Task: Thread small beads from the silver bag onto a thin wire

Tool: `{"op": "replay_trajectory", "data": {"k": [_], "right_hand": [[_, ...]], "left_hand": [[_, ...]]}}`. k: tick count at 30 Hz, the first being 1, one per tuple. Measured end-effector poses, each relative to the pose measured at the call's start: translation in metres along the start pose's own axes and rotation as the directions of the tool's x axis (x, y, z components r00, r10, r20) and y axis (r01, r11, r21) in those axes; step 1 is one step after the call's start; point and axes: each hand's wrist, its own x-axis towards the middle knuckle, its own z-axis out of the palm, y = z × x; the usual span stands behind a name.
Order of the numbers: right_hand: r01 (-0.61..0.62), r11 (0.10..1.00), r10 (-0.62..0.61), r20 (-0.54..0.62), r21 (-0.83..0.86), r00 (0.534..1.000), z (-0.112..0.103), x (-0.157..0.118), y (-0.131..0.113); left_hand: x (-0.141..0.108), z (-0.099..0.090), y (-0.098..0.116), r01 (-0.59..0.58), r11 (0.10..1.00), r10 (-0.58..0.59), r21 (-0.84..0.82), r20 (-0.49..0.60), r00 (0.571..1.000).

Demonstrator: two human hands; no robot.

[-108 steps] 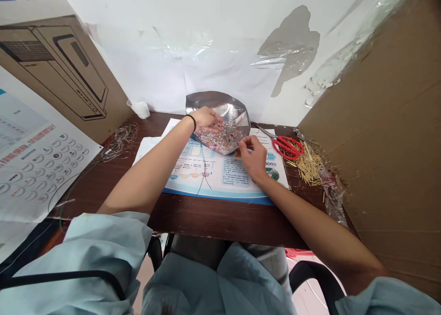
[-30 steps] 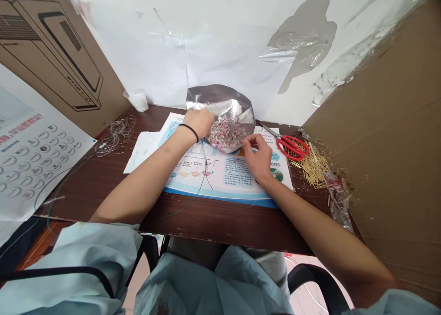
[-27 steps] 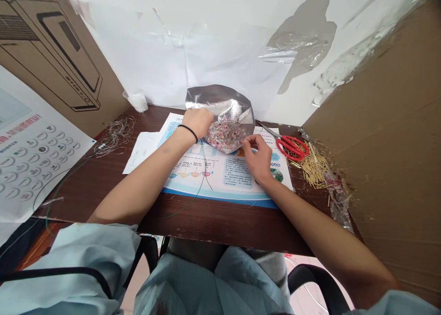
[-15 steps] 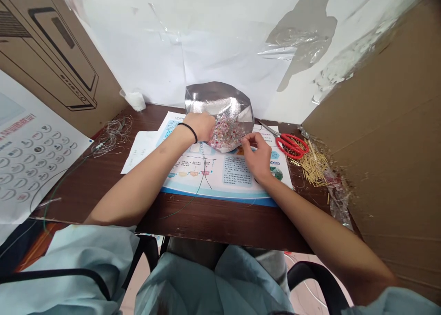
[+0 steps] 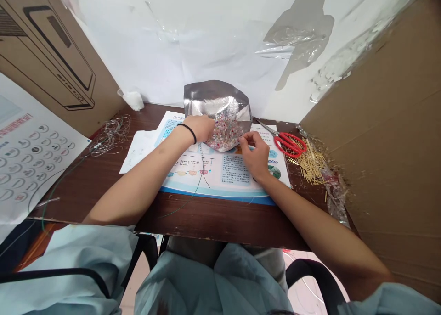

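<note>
Dark wooden bench [image 5: 220, 221], worn along the near edge. Next in order away from the body: printed sheet with blue border [image 5: 220, 192], flat on the bench. Across the sheet: dark thread [image 5: 202, 155], trailing from close to the left wrist toward the near edge; seems to carry tiny pieces at the upper end, too small to confirm.

Fingers of right hand [image 5: 255, 155]: thumb and forefinger brought together in a pinch, just beside the lower right edge of the bag; cannot tell whether anything is gripped. Fingers of left hand [image 5: 199, 127]: curled downward at the left side of the beads; tips hidden, so cannot tell how far apart or what is held.

Silver bag [image 5: 217, 92]: located on the far part of the sheet, between both hands, opened out with far flap raised. Inside: loose multicoloured beads [image 5: 225, 129].

Status, as judged: under way. Done: bag opened, beads exposed, thread laid out. Left: many beads loose in the bag; finished amount not determinable.

To the right: red-handled scissors [image 5: 289, 143], partly over a pile of gold sticks [image 5: 312, 165]. Far left: tangled clear strands [image 5: 112, 136], then white cup [image 5: 134, 100]. Behind: white wall covering [image 5: 206, 30].
</note>
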Motion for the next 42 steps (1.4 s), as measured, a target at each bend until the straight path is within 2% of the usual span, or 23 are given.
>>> {"op": "replay_trajectory", "data": {"k": [7,12,14,17,23,29,32,35,38,42], "right_hand": [[-0.028,0.999,0.028,0.004,0.03,1.0,0.001,0.001,0.001],[-0.035,0.999,0.035,0.008,0.04,0.999,0.001,0.001,0.001],[-0.03,0.999,0.03,0.009,0.044,1.0,0.001,0.001,0.001],[-0.025,0.998,0.025,0.002,0.059,1.0,0.001,0.0,0.001],[-0.039,0.998,0.039,-0.002,0.059,0.999,0.001,0.001,0.001],[-0.034,0.997,0.034,0.0,0.065,0.999,0.002,0.001,0.001],[-0.027,0.997,0.027,-0.001,0.072,1.0,0.002,0.001,0.002],[-0.023,0.997,0.023,-0.002,0.068,1.0,0.002,0.001,0.002],[-0.022,0.998,0.021,0.002,0.066,1.0,0.002,0.001,0.001],[-0.031,0.998,0.03,0.009,0.056,0.999,0.001,0.001,-0.001]], "left_hand": [[0.003,-0.002,-0.015,-0.035,0.996,0.035,-0.085,-0.002,0.999],[0.005,-0.001,-0.008,-0.085,0.993,0.088,-0.078,0.032,0.996],[0.006,0.001,-0.003,-0.052,0.997,0.054,-0.052,0.035,0.998],[0.007,0.005,0.0,0.029,0.999,-0.03,-0.02,-0.044,0.999],[0.009,0.009,-0.003,0.137,0.989,-0.146,-0.062,-0.172,0.974],[0.008,0.009,-0.003,0.229,0.969,-0.244,-0.097,-0.21,0.947],[0.01,0.01,-0.006,0.176,0.978,-0.199,-0.11,-0.245,0.949],[0.012,0.012,-0.008,0.083,0.989,-0.108,-0.126,-0.205,0.973],[0.013,0.014,-0.006,0.093,0.986,-0.113,-0.14,-0.147,0.983],[0.017,0.017,-0.002,0.066,0.982,-0.097,-0.177,-0.174,0.98]]}}
